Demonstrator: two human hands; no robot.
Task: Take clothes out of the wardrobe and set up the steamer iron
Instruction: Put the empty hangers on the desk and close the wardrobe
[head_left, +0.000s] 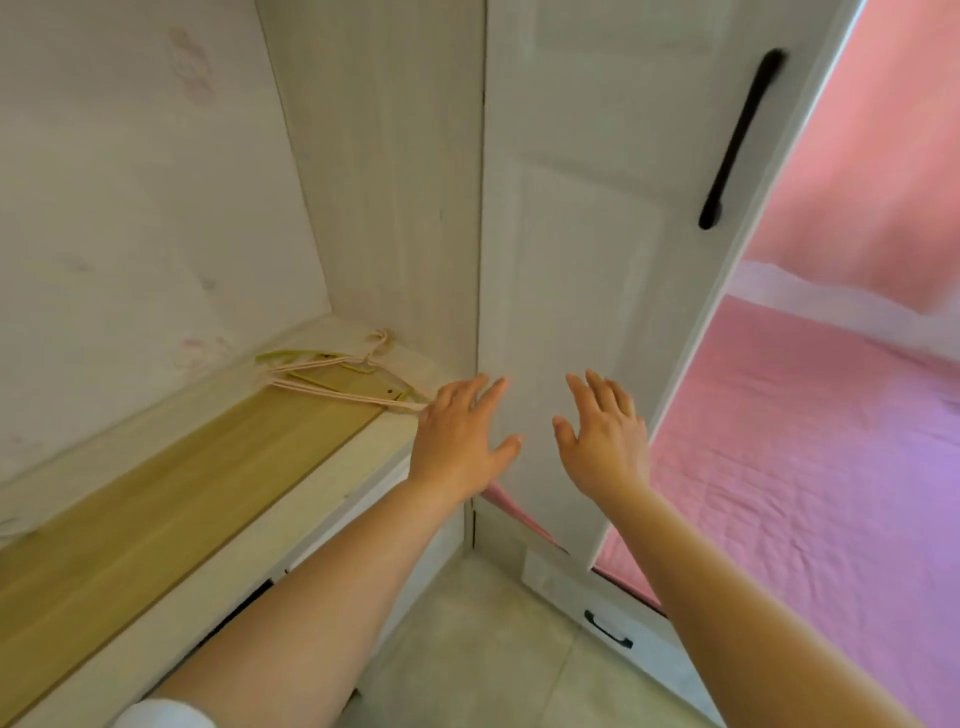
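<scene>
The white wardrobe door (592, 218) stands swung out in front of me, with a long black handle (740, 140) near its right edge. My left hand (460, 441) reaches forward with spread fingers at the door's hinge side. My right hand (605, 441) is held out flat against the door's lower panel, fingers straight. Neither hand holds anything. Inside the wardrobe, a few empty pink and green hangers (343, 382) lie on the wooden floor board (171, 499) in the far corner. No clothes or steamer iron are in view.
A bed with a pink sheet (810, 467) lies to the right behind the door. A pink curtain (883, 171) hangs above it. A drawer with a small black handle (608, 629) sits low under the bed. Pale tiled floor (467, 649) lies below my arms.
</scene>
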